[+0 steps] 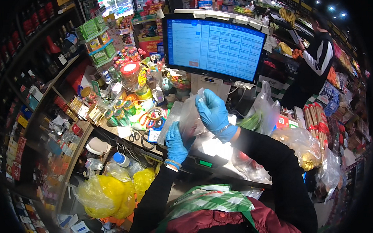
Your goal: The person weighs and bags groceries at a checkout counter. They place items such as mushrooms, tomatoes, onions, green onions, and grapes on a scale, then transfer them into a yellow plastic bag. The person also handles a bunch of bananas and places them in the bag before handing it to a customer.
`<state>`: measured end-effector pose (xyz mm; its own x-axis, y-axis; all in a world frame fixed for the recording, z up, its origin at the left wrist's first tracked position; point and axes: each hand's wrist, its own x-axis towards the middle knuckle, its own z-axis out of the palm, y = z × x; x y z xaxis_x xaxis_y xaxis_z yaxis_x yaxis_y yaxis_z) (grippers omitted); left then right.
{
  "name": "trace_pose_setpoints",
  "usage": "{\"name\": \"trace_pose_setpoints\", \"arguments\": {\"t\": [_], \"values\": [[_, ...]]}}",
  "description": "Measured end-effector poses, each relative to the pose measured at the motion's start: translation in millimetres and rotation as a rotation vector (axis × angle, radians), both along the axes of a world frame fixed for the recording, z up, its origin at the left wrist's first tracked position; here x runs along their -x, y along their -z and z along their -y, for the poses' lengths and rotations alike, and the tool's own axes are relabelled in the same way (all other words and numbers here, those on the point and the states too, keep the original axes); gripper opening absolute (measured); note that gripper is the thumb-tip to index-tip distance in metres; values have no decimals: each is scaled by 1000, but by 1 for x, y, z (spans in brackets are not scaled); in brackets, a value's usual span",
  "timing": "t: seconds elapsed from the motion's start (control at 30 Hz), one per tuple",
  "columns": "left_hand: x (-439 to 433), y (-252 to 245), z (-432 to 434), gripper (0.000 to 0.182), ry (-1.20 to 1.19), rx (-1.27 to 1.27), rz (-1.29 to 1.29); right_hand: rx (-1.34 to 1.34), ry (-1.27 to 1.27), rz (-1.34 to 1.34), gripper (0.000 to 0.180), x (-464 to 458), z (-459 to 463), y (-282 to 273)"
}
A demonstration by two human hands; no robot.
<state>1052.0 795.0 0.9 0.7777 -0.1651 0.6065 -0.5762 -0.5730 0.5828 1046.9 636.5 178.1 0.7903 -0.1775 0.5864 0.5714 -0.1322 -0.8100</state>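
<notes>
My right hand (216, 116), in a blue glove, pinches the gathered top of a clear plastic bag (189, 111) in front of the monitor. Lower and to the left, my gloved left hand (176, 143) rests against the bag's near side, by the grey edge of a flat metal tray (169, 123). Its thumb is hidden, so its grip on the bag is unclear. Something reddish shows faintly through the plastic. Below my hands sits a dark device with a small lit green display (205, 163). Another clear bag (249, 163) lies under my right forearm.
A monitor (214, 49) stands behind the bag. On the left are drink cans (121, 114), scissors (136, 136), tape (154, 113) and a red-lidded candy jar (131, 75). Bagged greens (258, 116) and bananas (308, 161) lie right. A person (315, 61) stands beyond, near produce shelves.
</notes>
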Motion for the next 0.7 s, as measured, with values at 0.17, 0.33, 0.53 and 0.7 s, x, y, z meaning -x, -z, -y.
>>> {"name": "trace_pose_setpoints", "arguments": {"t": [0.17,0.33,0.53,0.7], "values": [[13,5,-7,113,-57,-24,-55,577,291,115,46,21,24,8],[34,-3,-8,125,-79,-48,-119,691,356,149,81,44,52,6],[53,-8,-8,129,-74,-6,-111,363,272,118,72,44,98,21],[68,-12,-7,134,-113,41,-169,729,618,252,47,20,136,10]]}}
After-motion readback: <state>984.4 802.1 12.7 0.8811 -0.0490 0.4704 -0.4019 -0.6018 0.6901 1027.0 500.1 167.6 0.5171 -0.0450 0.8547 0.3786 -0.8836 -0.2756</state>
